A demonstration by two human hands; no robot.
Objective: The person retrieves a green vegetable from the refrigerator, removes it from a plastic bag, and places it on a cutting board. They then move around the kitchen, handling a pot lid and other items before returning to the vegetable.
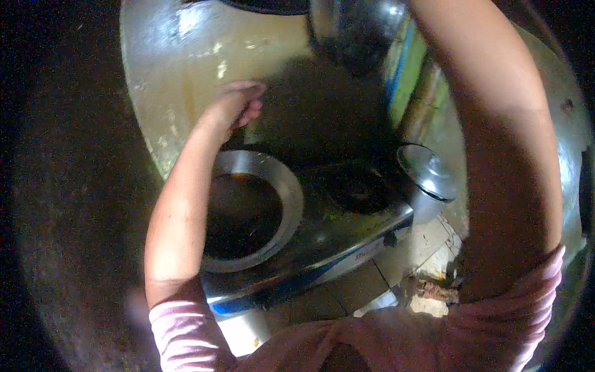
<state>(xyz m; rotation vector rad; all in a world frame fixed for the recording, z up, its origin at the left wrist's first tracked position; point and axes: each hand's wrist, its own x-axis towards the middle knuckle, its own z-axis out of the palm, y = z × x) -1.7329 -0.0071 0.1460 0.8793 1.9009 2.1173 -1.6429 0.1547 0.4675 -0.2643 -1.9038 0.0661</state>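
My left hand (pixel 240 104) is raised above the far side of a wide metal pan (pixel 290 192), its fingers curled inward. Anything inside those fingers is hidden. The pan sits on the left part of a two-burner stove (pixel 316 239), and its inside looks dark. My right arm (pixel 496 80) stretches up past the top edge, so the right hand lies outside the picture. Near that arm, at the top, hangs or stands a shiny metal vessel (pixel 353 31) with a dark lower part. I cannot tell whether my right hand touches it.
The stove's right burner (pixel 359 192) has no pot on it. A lidded metal pot (pixel 431 177) stands beyond the stove's right end. Behind the stove rises a pale, stained wall (pixel 167 80). Tiles (pixel 322 301) lie along the stove's front.
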